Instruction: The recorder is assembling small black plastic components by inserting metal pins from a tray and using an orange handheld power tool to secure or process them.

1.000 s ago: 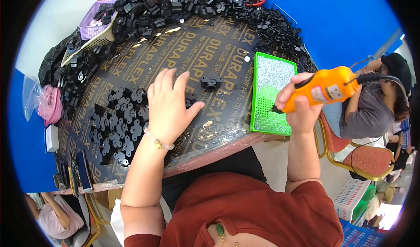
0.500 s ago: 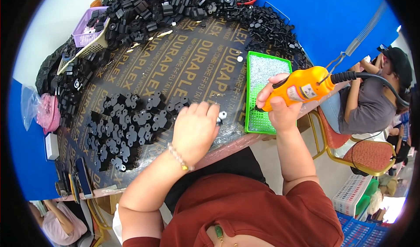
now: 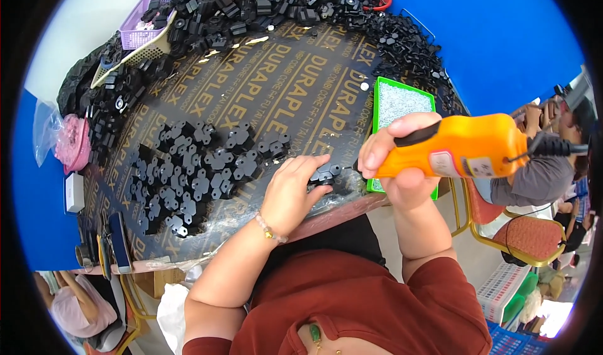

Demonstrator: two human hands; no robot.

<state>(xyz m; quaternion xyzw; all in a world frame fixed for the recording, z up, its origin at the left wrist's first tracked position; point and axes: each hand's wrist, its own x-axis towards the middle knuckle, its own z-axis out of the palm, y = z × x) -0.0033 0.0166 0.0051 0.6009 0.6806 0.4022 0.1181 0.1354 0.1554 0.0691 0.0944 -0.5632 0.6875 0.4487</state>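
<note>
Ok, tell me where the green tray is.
In the head view, the green tray lies right of centre at the near edge of the table, partly hidden by the right hand and the orange power tool.

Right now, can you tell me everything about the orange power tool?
The rounded, plastic-looking orange power tool has a long black strip on its upper side, pale labels, and a ridged black cable at its back. The person's bare right hand grips it sideways near the green plastic tray, dark tip pointing left.
</note>
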